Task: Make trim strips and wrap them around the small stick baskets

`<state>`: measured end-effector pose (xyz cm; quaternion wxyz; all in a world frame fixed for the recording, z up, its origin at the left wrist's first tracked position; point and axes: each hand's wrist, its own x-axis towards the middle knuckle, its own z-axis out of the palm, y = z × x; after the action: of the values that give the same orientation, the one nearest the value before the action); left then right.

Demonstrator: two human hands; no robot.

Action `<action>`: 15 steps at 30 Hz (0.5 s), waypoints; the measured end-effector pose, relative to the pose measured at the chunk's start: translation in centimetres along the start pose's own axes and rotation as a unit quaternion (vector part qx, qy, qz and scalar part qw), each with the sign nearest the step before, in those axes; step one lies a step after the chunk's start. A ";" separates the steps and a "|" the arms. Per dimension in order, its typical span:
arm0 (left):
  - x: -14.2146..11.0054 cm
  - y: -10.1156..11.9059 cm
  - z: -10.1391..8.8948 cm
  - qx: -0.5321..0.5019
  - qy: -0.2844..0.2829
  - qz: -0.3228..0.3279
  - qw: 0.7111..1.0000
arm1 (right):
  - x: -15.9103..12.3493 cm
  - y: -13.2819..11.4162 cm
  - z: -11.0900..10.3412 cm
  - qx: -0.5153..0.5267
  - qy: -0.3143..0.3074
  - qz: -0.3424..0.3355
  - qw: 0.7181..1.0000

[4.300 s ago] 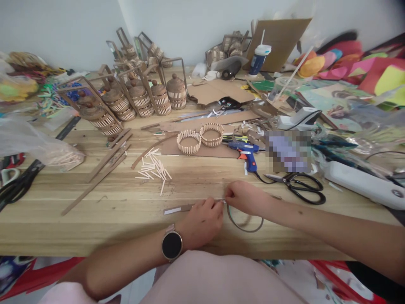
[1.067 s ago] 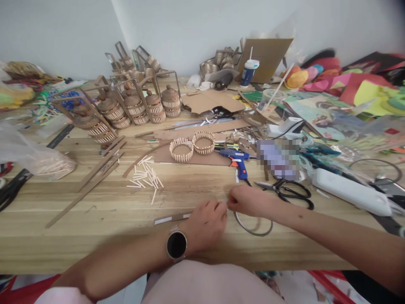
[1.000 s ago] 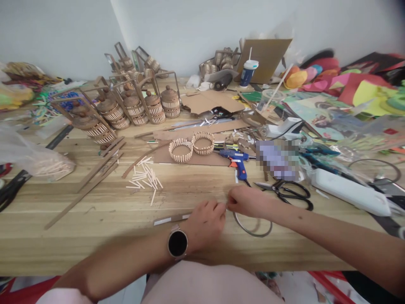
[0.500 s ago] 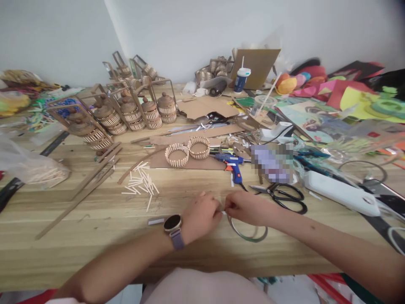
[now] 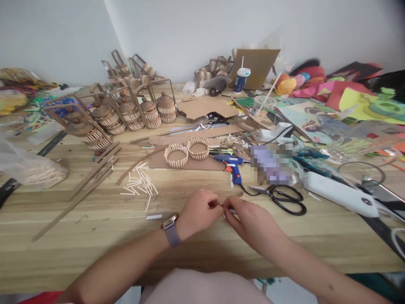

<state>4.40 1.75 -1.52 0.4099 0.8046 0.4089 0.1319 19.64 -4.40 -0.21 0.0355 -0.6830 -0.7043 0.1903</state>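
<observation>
My left hand [image 5: 201,213], a watch [image 5: 171,221] on its wrist, is closed with thumb and fingertips pinched together. My right hand [image 5: 248,217] pinches right against it, fingertips touching; a thin white strip [image 5: 233,211] shows between its fingers. Whatever the left fingertips grip is hidden. Just beyond the right hand, the end of a narrow brown strip [image 5: 238,194] peeks out. A short white strip [image 5: 154,217] lies on the table left of my watch. The thin ring seen earlier under my right hand is out of sight.
A blue glue gun [image 5: 232,164] and black scissors [image 5: 281,196] lie beyond my right hand. Two slatted rings [image 5: 176,156] rest on cardboard near loose sticks [image 5: 141,181]. Small handled baskets [image 5: 166,109] stand at back left. A white power strip [image 5: 341,192] lies right.
My right hand has turned and its fingers now meet the left fingertips; the ring below it has dropped from view. My left hand rotated, its watch face tilting away. The view tipped upward.
</observation>
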 end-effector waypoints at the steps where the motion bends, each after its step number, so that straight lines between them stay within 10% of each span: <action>1: 0.0 0.1 -0.1 -0.024 0.011 0.000 1.000 | -0.4 0.0 0.5 0.014 0.032 -0.001 0.999; 15: -0.9 1.4 -0.3 -0.191 -0.015 -0.049 0.980 | -4.5 0.0 3.3 0.229 0.172 0.055 0.957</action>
<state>4.43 0.79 -0.14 0.5679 0.6925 0.4086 0.1757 18.88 -9.54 -2.30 0.3010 -0.7165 -0.5864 0.2285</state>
